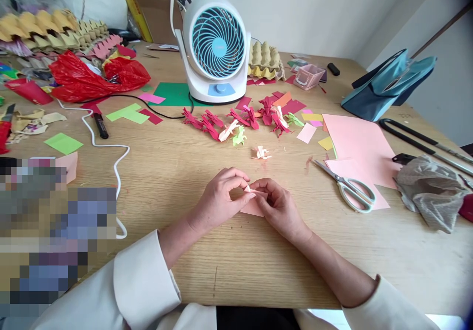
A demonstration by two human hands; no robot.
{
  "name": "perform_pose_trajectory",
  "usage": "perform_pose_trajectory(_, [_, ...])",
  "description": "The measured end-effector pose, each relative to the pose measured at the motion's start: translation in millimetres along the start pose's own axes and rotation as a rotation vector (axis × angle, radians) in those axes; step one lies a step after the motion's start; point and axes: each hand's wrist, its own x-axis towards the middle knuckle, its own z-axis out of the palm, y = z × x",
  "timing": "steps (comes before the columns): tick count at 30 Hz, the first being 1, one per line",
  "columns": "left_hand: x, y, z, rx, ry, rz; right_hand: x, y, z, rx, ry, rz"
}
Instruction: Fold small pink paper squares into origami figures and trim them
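Between my two hands is a small pink sheet of paper (253, 208), low over the wooden table. The thumb and fingertips of my left hand (226, 192) pinch its upper left part, where a pale folded edge sticks up. My right hand (279, 207) grips the right side with thumb and bent fingers, hiding that part of the sheet. Just beyond my hands sits a small pale pink folded-paper figure (261, 152). Farther back lie several red folded-paper figures (209, 124), with a light green one (239, 136) among them.
A white and blue fan (218, 49) stands at the back. To the right are scissors (351, 187), large pink paper (358, 143), a crumpled grey bag (430, 187) and a blue bag (391, 86). At left lie a white cable (116, 167), green paper (63, 143) and a red plastic bag (81, 80).
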Motion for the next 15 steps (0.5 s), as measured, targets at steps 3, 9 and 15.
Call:
perform_pose_trajectory(3, [0.1,1.4,1.1,-0.047,-0.002,-0.017,0.1,-0.2,0.5,-0.001,0.014,-0.001])
perform_pose_trajectory(9, [3.5,8.0,-0.2,-0.159,-0.067,-0.271,1.0,0.2,-1.0,0.020,0.003,0.021])
perform_pose_trajectory(15, [3.6,5.7,-0.4,-0.264,-0.112,-0.441,-0.5,2.9,-0.1,0.040,0.005,0.038])
